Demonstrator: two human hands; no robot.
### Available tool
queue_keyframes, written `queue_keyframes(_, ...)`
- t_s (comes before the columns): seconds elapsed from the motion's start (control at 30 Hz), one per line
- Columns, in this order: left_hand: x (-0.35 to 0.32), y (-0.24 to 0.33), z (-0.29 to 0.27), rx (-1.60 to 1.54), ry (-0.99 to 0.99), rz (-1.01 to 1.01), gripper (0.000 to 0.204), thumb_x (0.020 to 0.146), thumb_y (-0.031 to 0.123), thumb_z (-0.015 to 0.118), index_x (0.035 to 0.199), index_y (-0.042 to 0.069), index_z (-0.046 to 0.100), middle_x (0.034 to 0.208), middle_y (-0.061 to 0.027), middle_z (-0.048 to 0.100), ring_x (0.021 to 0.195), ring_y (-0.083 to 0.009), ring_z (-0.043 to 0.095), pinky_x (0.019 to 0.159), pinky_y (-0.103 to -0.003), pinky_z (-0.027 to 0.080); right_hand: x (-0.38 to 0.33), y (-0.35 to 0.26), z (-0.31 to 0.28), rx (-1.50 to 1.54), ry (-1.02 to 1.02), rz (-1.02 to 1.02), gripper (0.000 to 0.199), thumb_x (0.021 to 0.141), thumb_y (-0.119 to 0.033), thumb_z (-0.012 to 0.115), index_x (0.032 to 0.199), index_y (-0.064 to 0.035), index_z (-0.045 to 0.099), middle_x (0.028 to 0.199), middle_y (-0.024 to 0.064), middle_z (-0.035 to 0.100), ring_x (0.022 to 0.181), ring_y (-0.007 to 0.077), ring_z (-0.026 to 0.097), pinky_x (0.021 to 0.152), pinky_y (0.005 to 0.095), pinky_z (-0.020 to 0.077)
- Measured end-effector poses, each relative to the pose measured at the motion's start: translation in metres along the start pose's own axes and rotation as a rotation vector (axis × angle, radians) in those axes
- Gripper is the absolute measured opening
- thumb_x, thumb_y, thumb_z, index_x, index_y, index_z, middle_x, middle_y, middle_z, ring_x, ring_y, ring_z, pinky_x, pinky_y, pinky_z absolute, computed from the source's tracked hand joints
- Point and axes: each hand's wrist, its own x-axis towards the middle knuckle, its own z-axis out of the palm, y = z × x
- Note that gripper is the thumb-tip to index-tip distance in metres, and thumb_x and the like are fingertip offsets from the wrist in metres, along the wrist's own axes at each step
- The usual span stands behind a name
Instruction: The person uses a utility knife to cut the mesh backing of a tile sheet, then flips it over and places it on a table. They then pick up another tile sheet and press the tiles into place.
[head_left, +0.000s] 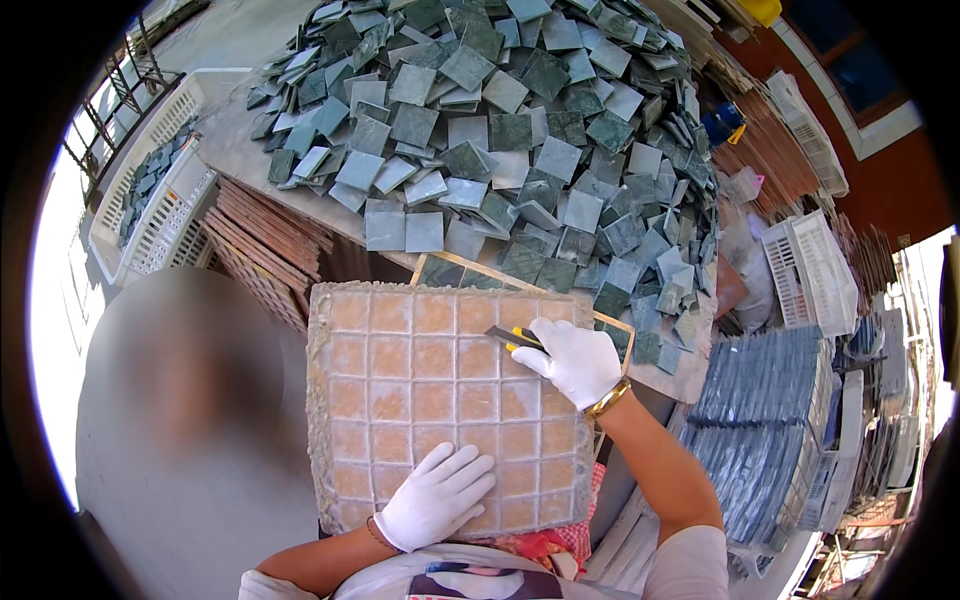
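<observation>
While green tiles (500, 130) heap the worktable (235, 150), crates (815, 265) surround it.

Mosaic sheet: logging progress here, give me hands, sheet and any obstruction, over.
Left hand flat on mosaic sheet, near edge. Right hand grips a yellow-black knife at far edge. Green tile pile beyond, apart from the sheet.

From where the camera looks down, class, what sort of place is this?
Probably a tile or mosaic workshop: a heap of loose green tiles, a mesh-backed tile sheet under gloved hands, and stacked sheets beside white crates.
</observation>
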Motion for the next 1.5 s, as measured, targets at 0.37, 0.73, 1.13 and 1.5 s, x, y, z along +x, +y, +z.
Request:
queue_keyframes(0.37,0.001,-0.004,0.003,-0.039,0.026,-0.004,0.044,0.072,0.023,0.070,0.111,0.005,0.060,0.120,-0.0083,0.055,0.116,-0.0255,0.049,0.099,-0.040,0.036,-0.001,0.016,0.009,-0.087,0.063,-0.133,0.037,0.087,-0.050,0.058,0.088,-0.0132,0.056,0.067,0.0057,0.057,0.056,0.0222,0.062,0.047,0.0350,0.0448)
queue_keyframes(0.73,0.002,-0.005,0.004,-0.044,0.041,-0.009,0.043,0.072,0.022,0.070,0.110,0.005,0.060,0.119,-0.0086,0.056,0.115,-0.0255,0.050,0.097,-0.040,0.037,0.000,0.021,0.005,-0.054,-0.012,-0.144,0.038,0.087,-0.050,0.057,0.087,-0.0129,0.056,0.067,0.0061,0.058,0.057,0.0228,0.062,0.046,0.0358,0.0451)
queue_keyframes(1.13,-0.002,-0.005,0.006,-0.054,0.041,-0.022,0.044,0.073,0.023,0.070,0.113,0.005,0.060,0.122,-0.0089,0.056,0.118,-0.0259,0.049,0.101,-0.041,0.037,0.000,0.018,0.001,-0.030,-0.085,-0.104,0.039,0.088,-0.051,0.055,0.089,-0.0118,0.058,0.070,0.0074,0.061,0.060,0.0255,0.063,0.050,0.0378,0.0462)
queue_keyframes(1.5,-0.001,-0.006,0.006,-0.060,0.042,-0.018,0.046,0.071,0.023,0.071,0.112,0.005,0.061,0.122,-0.0083,0.056,0.118,-0.0261,0.049,0.101,-0.042,0.037,-0.012,0.011,-0.032,1.034,-0.333,0.212,0.062,0.084,-0.019,0.062,0.138,0.0009,0.041,0.109,0.0105,0.060,0.086,0.0168,0.060,0.081,0.0298,0.0492)
